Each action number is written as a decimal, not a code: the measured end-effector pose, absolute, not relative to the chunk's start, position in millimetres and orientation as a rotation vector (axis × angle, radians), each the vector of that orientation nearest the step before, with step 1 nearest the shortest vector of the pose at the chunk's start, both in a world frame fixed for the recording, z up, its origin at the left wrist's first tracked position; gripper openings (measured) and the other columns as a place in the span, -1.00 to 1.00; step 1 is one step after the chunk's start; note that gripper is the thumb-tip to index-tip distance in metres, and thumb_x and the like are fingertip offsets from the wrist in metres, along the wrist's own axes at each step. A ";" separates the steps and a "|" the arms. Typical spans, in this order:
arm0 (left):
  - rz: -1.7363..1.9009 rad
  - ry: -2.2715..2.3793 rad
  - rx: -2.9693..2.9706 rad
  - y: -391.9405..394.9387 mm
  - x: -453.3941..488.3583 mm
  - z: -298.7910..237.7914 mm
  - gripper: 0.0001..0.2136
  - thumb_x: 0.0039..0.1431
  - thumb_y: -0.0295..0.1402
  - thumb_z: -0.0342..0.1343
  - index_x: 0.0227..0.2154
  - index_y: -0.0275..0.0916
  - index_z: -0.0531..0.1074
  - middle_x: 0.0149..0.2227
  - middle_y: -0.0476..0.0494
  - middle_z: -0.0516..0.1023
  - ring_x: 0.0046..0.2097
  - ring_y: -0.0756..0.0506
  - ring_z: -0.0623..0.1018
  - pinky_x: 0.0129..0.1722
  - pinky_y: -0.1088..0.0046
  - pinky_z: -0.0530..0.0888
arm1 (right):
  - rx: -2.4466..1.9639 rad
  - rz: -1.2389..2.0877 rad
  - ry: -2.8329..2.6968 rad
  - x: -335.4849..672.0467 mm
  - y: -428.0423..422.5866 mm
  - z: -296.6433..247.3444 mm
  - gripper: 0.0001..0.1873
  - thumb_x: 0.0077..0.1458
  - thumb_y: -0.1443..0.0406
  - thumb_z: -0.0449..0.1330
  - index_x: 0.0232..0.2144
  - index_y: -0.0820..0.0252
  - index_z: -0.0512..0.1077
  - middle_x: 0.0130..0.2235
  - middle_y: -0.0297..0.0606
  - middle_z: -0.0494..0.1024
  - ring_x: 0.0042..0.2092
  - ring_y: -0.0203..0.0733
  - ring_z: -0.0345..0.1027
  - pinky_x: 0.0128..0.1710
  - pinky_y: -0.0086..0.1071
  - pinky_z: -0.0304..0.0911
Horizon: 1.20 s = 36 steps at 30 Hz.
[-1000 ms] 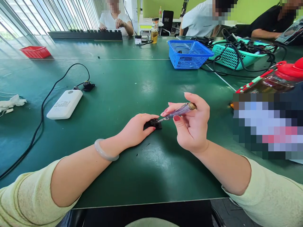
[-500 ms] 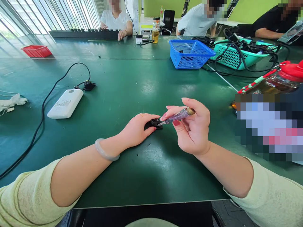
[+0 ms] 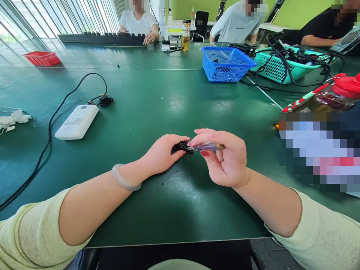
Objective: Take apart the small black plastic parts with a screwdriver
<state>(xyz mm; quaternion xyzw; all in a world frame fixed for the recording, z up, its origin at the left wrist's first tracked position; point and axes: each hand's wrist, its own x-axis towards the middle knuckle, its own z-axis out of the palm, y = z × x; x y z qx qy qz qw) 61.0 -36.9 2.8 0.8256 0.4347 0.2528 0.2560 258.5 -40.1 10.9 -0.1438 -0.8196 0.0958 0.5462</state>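
Head view, hands: my left hand [image 3: 161, 153] grips and pins the small black part [image 3: 180, 146]; my right hand [image 3: 227, 161] is closed round a screwdriver [image 3: 207, 146].
Part: flat on the green worktop [image 3: 157, 210], between both hands.
Tool: lying nearly level, tip touching the part.
Progress: I judge the fastening mid-way; whether any screw is seated I cannot tell.
Farther off: white power bank [image 3: 76, 122], blue basket [image 3: 225, 63].

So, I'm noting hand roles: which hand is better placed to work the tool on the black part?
Right, likely: the right hand holds the screwdriver, tip at the small black part; the left hand pins that part on the green table.
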 end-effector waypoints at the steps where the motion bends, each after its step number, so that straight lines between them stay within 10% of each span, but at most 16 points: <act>1: 0.688 1.178 2.233 -37.2 60.9 2.8 -0.77 0.25 -0.44 0.12 -0.07 -0.15 0.55 -0.07 -0.10 0.65 0.01 -0.19 0.58 0.12 0.16 0.48 | -0.304 0.205 -1.995 258.6 -40.9 13.4 -0.49 0.24 0.46 0.04 0.15 -0.13 0.25 -0.21 -0.36 0.63 -0.25 -0.19 0.57 0.04 -0.03 0.51; 11: 0.587 1.282 2.216 -38.3 63.8 8.7 -0.61 0.26 -0.38 0.13 0.15 -0.21 0.46 0.14 -0.15 0.58 0.14 -0.22 0.53 0.18 0.17 0.46 | -0.040 -0.189 -2.337 246.1 -62.0 17.5 -0.76 0.18 0.42 0.17 -0.23 -0.08 0.47 -0.27 -0.42 0.60 -0.24 -0.26 0.44 0.08 -0.22 0.41; 22: 0.662 1.192 2.207 -36.2 60.7 3.6 -0.65 0.24 -0.44 0.13 0.08 -0.16 0.50 0.05 -0.09 0.63 0.06 -0.17 0.57 0.14 0.20 0.47 | -0.239 0.189 -2.090 254.9 -45.5 16.0 -0.58 0.18 0.57 0.08 -0.01 0.07 0.39 -0.24 -0.32 0.60 -0.16 -0.24 0.52 -0.10 -0.29 0.49; 36: 0.618 1.263 2.234 -37.6 60.1 2.9 -0.63 0.26 -0.39 0.17 0.13 -0.17 0.48 0.05 -0.13 0.62 0.06 -0.19 0.55 0.14 0.16 0.47 | -0.452 0.379 -1.660 265.5 -26.1 3.8 -0.53 0.27 0.30 0.18 0.19 -0.10 0.24 -0.17 -0.26 0.55 -0.25 -0.13 0.52 -0.25 -0.10 0.58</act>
